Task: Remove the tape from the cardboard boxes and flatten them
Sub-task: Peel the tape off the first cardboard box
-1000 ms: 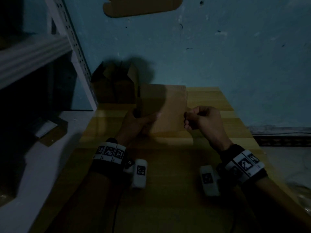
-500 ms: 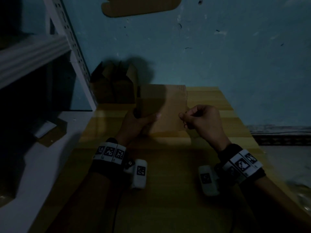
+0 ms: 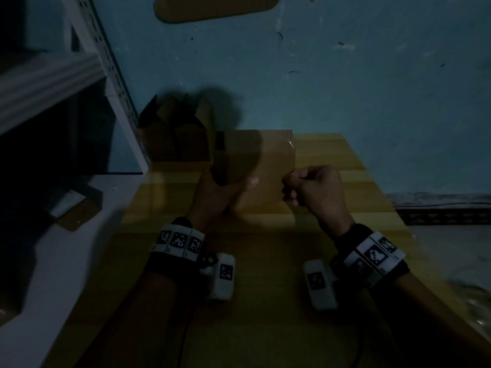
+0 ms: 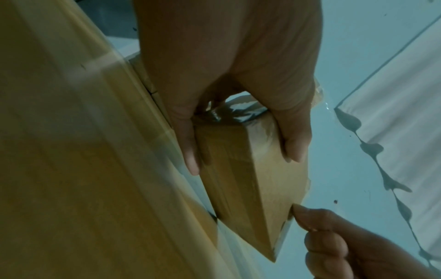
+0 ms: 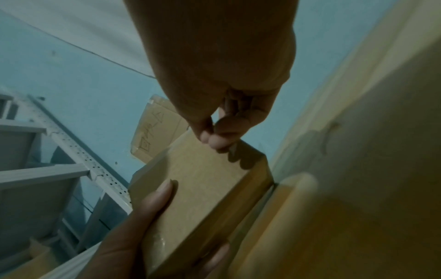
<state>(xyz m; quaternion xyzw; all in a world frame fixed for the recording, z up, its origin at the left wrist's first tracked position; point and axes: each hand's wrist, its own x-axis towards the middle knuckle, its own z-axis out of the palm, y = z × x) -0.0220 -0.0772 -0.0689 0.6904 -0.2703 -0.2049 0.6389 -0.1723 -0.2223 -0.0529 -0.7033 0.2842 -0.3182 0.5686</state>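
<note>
Right hand (image 3: 316,188) has crept leftward along box (image 3: 268,166) edge.

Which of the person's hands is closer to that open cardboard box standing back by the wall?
Left. The left hand, gripping the small box, sits just in front of the open box at the wall. The right hand, pinching at the small box's right edge, is farther to the right.

Dim open box (image 3: 175,134), contents unreadable
</note>
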